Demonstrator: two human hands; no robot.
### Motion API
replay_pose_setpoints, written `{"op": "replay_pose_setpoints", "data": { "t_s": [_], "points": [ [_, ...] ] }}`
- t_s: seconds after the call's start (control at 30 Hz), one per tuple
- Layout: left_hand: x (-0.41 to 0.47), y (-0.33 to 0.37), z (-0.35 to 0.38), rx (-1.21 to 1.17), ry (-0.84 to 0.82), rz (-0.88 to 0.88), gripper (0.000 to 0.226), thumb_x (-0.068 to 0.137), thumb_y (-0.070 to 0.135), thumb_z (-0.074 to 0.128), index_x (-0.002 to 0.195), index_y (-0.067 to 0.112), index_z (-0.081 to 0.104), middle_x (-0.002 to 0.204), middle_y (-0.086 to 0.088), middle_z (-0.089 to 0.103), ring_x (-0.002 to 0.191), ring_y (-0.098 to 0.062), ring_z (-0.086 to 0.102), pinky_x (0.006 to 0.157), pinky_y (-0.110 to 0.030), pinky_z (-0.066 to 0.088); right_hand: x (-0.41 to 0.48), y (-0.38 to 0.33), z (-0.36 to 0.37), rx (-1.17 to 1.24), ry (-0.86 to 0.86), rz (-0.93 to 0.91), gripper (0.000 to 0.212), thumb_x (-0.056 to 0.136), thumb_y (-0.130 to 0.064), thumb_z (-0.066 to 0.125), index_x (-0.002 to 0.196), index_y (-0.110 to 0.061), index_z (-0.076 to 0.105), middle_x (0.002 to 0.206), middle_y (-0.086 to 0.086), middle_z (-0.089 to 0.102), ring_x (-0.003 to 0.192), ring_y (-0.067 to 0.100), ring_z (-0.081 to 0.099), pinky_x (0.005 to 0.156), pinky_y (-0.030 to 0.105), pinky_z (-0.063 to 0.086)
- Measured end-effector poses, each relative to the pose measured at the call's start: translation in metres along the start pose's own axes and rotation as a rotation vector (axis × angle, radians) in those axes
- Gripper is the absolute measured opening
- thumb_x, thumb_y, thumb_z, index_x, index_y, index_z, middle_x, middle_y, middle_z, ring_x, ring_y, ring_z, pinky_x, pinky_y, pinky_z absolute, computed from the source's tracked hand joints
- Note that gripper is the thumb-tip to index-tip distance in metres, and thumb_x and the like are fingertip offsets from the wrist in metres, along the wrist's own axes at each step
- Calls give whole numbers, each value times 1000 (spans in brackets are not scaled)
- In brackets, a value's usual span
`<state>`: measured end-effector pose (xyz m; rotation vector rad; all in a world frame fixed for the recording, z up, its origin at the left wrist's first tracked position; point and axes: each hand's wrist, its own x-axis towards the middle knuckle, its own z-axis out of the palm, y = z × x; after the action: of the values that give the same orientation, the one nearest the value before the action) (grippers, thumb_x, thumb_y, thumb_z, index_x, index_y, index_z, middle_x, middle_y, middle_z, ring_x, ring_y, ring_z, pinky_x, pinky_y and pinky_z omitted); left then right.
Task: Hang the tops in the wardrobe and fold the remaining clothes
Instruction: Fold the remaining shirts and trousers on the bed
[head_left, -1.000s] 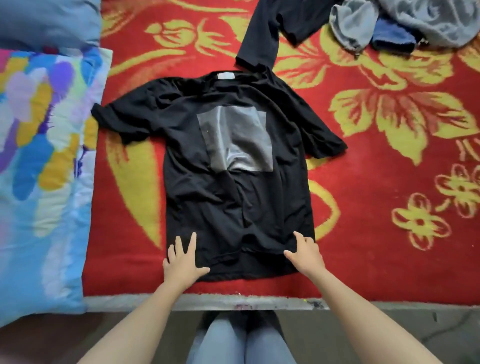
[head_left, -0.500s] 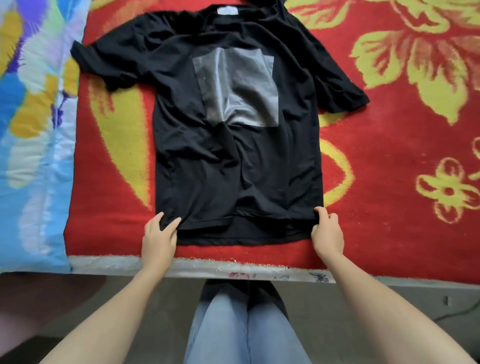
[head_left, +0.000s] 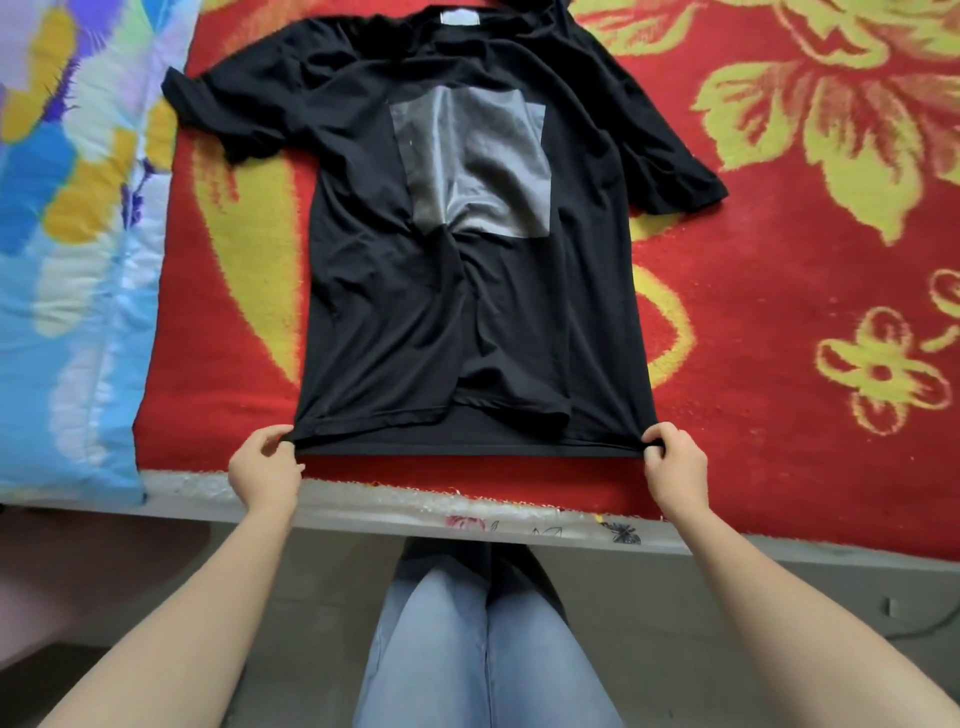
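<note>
Both hands have moved out from the hem's middle to its ends. The left hand (head_left: 265, 465) and right hand (head_left: 675, 465) each pinch a bottom corner of the black short-sleeved T-shirt with a grey square print (head_left: 395, 291). It lies flat on the red fleece blanket with yellow flowers (head_left: 779, 312), its hem pulled taut.

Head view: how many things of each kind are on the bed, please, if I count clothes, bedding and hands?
Black T-shirt: 1
Red flowered blanket: 1
Multicoloured quilt: 1
Hands: 2, the left hand and the right hand, each pinching a hem corner
Total: 5
A dark scrap of cloth at the top edge is cut off and not counted.
</note>
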<state>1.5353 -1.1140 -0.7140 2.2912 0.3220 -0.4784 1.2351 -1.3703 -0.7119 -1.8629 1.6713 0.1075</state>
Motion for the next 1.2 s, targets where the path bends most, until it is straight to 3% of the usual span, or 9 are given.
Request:
{"op": "replay_pose_setpoints", "data": {
  "t_s": [0.13, 0.23, 0.4, 0.5, 0.6, 0.73, 0.87, 1.03, 1.2],
  "points": [
    [-7, 4, -17, -499, -42, -290, 21, 95, -6, 42, 88, 8, 56, 83, 5, 65, 77, -6, 57, 64, -11, 50, 5, -7, -11, 731, 97, 478, 28, 91, 1, 35, 75, -15, 52, 72, 10, 56, 40, 8, 56, 47, 23, 39],
    [-4, -5, -32, -789, 17, -449, 21, 99, 3, 36, 97, 10, 55, 97, 6, 61, 80, -4, 55, 75, -17, 47, 4, 1, -25, 1205, 249, 794, 22, 93, 1, 27, 97, -11, 46, 75, 7, 53, 59, 15, 56, 52, 23, 35],
    [4, -26, -38, -727, -20, -584, 26, 101, 7, 30, 114, 8, 52, 124, -12, 52, 116, -24, 52, 91, -27, 44, -9, 13, -21, 508, 191, 515, 22, 89, 0, 37, 89, -5, 58, 84, 14, 69, 68, 23, 60, 59, 28, 42],
    [0, -30, -30, -165, 33, -288, 44, 92, -2, 42, 134, 9, 46, 119, -18, 52, 104, -29, 51, 100, -42, 39, -27, -15, 10, -32, 93, -75, 19, 90, -7, 48, 104, -5, 61, 111, 13, 58, 106, 27, 51, 82, 34, 39],
    [0, -21, -17, 435, -14, 229, 63, 83, 2, 58, 142, 12, 36, 143, -19, 35, 127, -35, 34, 103, -48, 32, -39, -50, 53, -249, 41, -447, 27, 76, -19, 75, 97, -5, 66, 98, 11, 61, 91, 31, 58, 65, 37, 47],
    [11, -12, 2, 833, -202, 507, 62, 90, 23, 59, 145, 23, 31, 152, -12, 23, 136, -32, 20, 104, -51, 27, -31, -59, 81, -517, 59, -478, 54, 46, -25, 93, 91, -8, 68, 86, 18, 63, 70, 37, 61, 50, 38, 48],
    [26, -11, 0, 800, -186, 515, 36, 93, 14, 54, 129, 15, 53, 143, -14, 37, 129, -33, 29, 96, -50, 33, -28, -45, 78, -469, 113, -374, 30, 66, -19, 82, 91, -8, 68, 99, 24, 62, 91, 44, 58, 69, 52, 46],
    [37, -11, -18, 569, -228, 580, 31, 89, -6, 49, 117, -3, 60, 117, -21, 58, 111, -36, 50, 90, -43, 40, -29, -28, 58, -358, 43, -318, 8, 88, 0, 55, 95, 0, 59, 99, 17, 57, 94, 37, 49, 63, 41, 39],
    [40, -18, -48, 489, -236, 1167, 20, 80, -3, 56, 98, -2, 65, 77, -18, 61, 73, -23, 55, 51, -38, 48, -43, -1, 17, -561, 111, -503, 42, 39, 27, 63, 68, 0, 48, 62, 15, 43, 54, 30, 44, 42, 19, 7]
  ]
}}
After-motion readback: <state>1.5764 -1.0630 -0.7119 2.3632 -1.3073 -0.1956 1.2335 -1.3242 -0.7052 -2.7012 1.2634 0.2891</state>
